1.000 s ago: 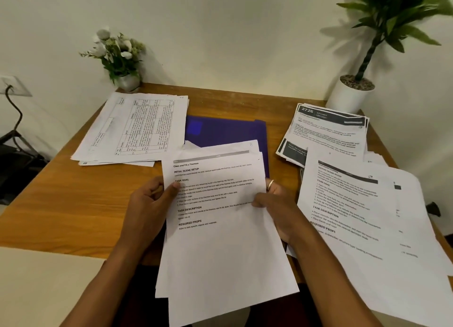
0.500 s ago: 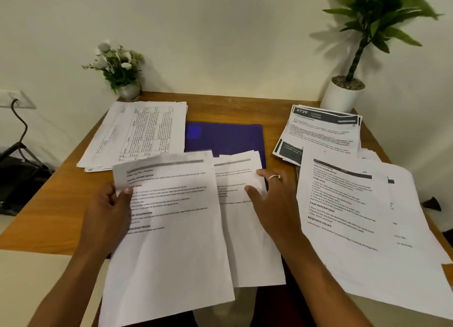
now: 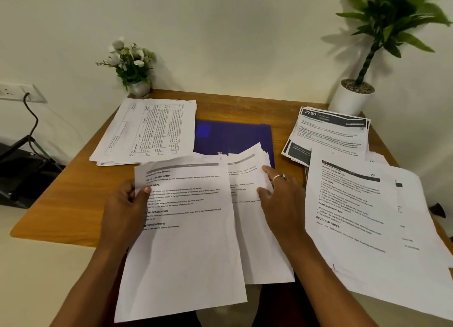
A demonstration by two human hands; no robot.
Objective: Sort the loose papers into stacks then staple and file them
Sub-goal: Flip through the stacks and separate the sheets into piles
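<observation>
**Head view, near to far.** Nearest, I see the left hand (image 3: 125, 211) pinching 1 printed sheet (image 3: 183, 248) at its left edge, thumb on top and the other digits hidden beneath. The sheet overhangs the near edge of the table (image 3: 61, 191). Just beside it, the right hand (image 3: 282, 199) lies flat, its fingers (image 3: 267, 171) straight and slightly spread, pressing on a small pile of similar sheets (image 3: 259, 240), which the held sheet partly overlaps. To the right I note a loose spread of papers (image 3: 367, 216), also hanging past the table's near edge. Behind the hands lies a blue folder (image 3: 232, 135), its near part covered by the pile. Farther back, a stack of tabulated pages (image 3: 149, 130) sits on the left and a stack with dark headers (image 3: 331, 133) on the right. At the wall stand a small flower pot (image 3: 137, 88) and a white potted plant (image 3: 353, 101).
</observation>
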